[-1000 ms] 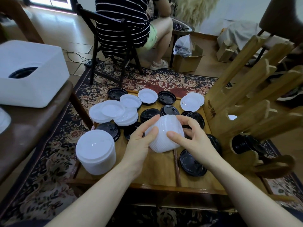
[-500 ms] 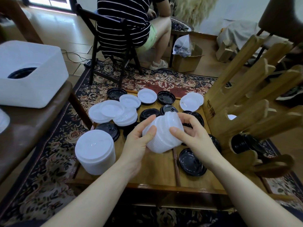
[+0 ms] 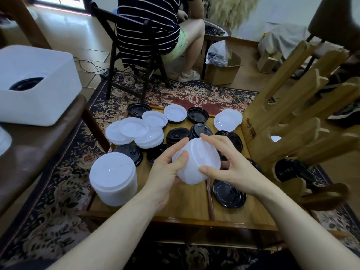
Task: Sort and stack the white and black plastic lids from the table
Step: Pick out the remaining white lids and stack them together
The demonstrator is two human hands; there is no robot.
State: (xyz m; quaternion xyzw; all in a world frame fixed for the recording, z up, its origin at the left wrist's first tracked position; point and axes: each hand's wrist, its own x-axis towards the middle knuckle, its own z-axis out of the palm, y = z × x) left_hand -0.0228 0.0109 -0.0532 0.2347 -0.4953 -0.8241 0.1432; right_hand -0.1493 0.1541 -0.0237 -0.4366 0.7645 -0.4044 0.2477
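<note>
Both of your hands grip one stack of white lids (image 3: 196, 162) at the centre of the frame, held tilted above the wooden table (image 3: 175, 207). Your left hand (image 3: 167, 172) curls round its left side with the thumb laid across the ribbed edges; your right hand (image 3: 231, 168) pinches it from the right, fingers over the top and thumb low on the front. A taller white lid stack (image 3: 113, 180) stands at the table's lower left corner. Loose white lids (image 3: 134, 131) overlap further up the frame to the left, with black lids (image 3: 197, 114) scattered around them, and one black lid (image 3: 228, 193) lies just below your right hand. A wooden rack (image 3: 292, 121) rises at the right edge of the frame. A white bin (image 3: 37, 90) sits at upper left.
</note>
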